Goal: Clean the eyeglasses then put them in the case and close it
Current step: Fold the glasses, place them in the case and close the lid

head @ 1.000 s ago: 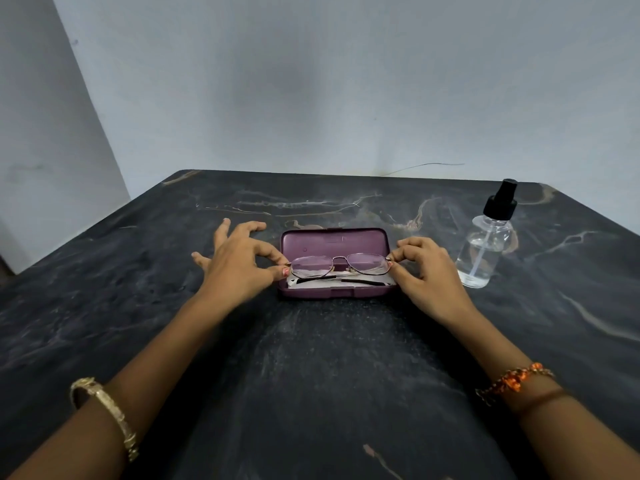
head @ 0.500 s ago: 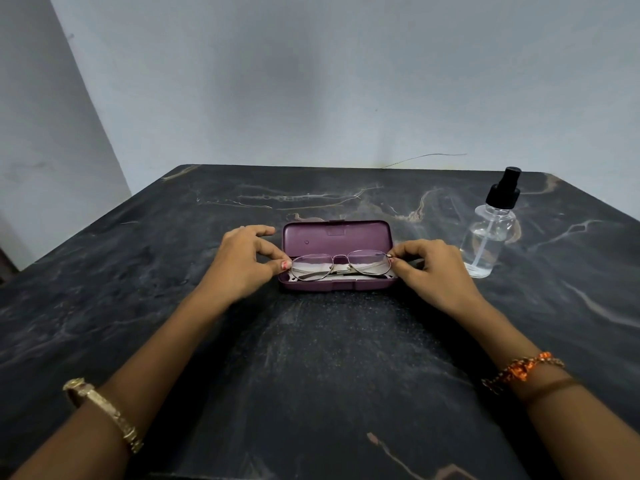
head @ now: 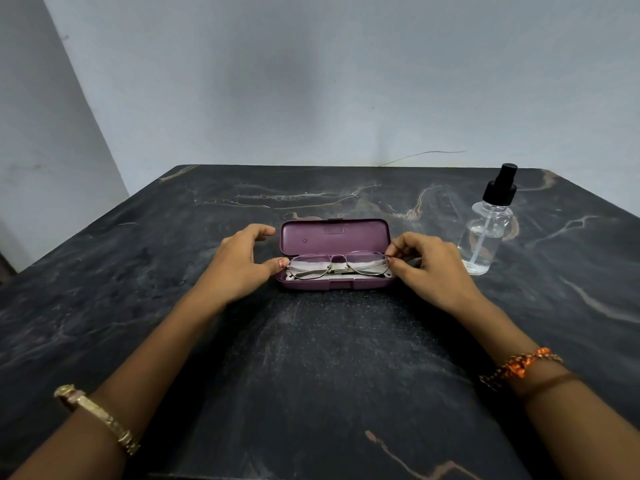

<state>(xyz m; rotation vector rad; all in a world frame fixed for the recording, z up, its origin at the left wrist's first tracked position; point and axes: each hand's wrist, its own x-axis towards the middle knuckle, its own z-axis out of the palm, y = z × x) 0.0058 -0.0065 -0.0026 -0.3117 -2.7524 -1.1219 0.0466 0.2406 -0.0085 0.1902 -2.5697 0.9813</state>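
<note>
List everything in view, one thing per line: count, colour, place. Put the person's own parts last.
case: 1, purple, open, mid-table
glasses: 1, thin metal frame, folded in the case
cloth: 1, white, under the glasses
spray bottle: 1, clear with black top, right of the case
table: 1, dark marbled
wall: pale grey, behind
left hand: gold bangle, at the glasses' left end
right hand: orange bracelet, pinching the glasses' right end

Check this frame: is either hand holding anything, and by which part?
Both hold the eyeglasses over the open case: left hand at one end of the frame, right hand pinching the other end.
</note>
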